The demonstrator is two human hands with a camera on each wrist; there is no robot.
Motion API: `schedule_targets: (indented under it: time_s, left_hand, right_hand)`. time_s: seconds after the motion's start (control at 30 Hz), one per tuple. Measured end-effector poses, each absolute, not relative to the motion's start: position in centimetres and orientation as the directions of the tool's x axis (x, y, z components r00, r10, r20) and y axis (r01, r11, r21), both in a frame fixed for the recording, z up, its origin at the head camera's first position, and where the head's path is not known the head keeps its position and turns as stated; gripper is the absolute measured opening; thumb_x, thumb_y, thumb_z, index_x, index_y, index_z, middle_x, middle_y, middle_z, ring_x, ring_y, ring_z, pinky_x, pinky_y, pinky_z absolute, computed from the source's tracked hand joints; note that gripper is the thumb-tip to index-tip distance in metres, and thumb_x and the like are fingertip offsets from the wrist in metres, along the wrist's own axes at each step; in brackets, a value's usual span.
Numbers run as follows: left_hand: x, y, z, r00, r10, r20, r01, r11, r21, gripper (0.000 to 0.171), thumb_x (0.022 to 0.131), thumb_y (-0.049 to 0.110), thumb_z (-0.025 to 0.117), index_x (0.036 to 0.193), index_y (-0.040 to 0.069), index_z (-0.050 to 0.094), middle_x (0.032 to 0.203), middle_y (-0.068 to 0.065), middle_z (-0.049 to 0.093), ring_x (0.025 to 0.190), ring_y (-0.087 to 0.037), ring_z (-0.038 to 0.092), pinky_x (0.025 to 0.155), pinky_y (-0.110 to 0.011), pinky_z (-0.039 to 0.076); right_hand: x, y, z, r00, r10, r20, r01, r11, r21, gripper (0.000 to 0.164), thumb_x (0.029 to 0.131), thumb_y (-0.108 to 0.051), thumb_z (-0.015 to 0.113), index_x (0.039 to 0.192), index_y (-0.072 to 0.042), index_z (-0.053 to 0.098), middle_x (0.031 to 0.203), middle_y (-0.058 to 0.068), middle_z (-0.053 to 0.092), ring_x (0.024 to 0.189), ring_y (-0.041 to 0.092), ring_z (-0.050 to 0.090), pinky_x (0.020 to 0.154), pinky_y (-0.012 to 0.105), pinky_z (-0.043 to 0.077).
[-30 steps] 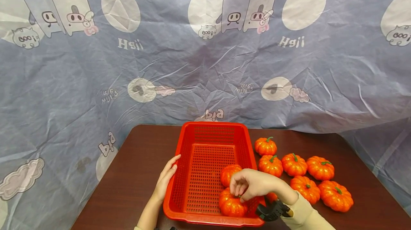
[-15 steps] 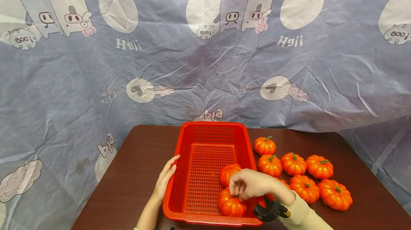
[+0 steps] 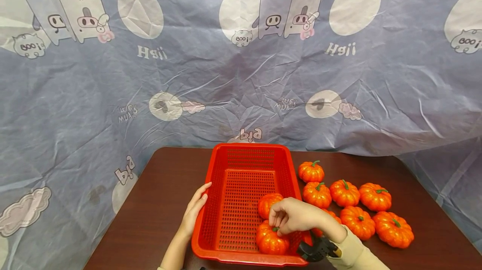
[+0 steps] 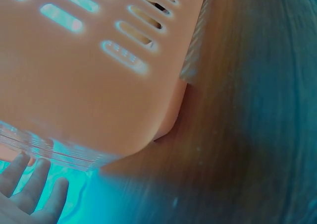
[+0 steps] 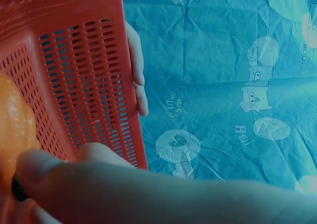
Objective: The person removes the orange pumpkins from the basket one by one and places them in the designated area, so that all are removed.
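A red plastic basket (image 3: 248,257) with slotted walls stands mid-table. Against its left side rests my left hand (image 3: 194,211), fingers extended along the rim; in the left wrist view those fingers (image 4: 34,189) look straight and spread. At the near right corner inside the basket sits an orange pumpkin (image 3: 272,243) with a green stem. My right hand (image 3: 295,215) reaches over the right rim and pinches that stem between thumb and curled fingers. The right wrist view has the dark stem (image 5: 20,189) at the thumb tip. Another pumpkin (image 3: 268,204) lies just behind, partly covered by the hand.
Several more pumpkins (image 3: 344,193) lie on the brown table (image 3: 150,219) right of the basket, one partly hidden under my right forearm. A blue-grey printed cloth (image 3: 233,77) hangs behind the table and at its sides.
My right thumb has shifted slightly at the near pumpkin, leaving more of its green stem visible. The left hand, basket and pumpkins stay in place.
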State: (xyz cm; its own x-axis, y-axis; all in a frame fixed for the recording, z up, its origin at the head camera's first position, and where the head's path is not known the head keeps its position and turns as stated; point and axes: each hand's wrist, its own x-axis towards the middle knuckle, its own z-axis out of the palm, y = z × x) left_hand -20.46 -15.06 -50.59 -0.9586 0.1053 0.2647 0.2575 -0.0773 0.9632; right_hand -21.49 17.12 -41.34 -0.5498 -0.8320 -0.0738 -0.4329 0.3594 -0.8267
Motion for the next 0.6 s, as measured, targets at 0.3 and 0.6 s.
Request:
schedule_targets:
  time_s: [0.3,0.6]
  left_hand:
    - [-20.41,-15.06,-50.61,-0.96,0.122,0.251,0.237,-0.117,0.964,0.042,0.101,0.018,0.034,0.142,0.005,0.036,0.144,-0.017,0.032,0.121,-0.031,0.039,0.094,-0.025,0.04]
    - [-20.4,-15.04,-50.55,-0.961,0.131,0.245,0.227,-0.134,0.965,0.043,0.102,0.018,0.034,0.142,0.005,0.035,0.143,-0.018,0.033,0.12,-0.034,0.04,0.093,-0.027,0.041]
  right_hand:
    - [-21.51,17.17,-41.76,-0.562,-0.827,0.003,-0.445,0.3,-0.844,0.015,0.073,0.002,0.072,0.085,-0.005,0.067,0.079,0.001,0.066,0.072,0.007,0.062,0.065,0.026,0.053]
    - [-21.58,17.25,-42.0,-0.643,-0.763,0.069,-0.415,0.271,-0.868,0.02,0.07,0.013,0.062,0.084,-0.001,0.066,0.075,0.005,0.067,0.068,0.011,0.064,0.061,0.028,0.053]
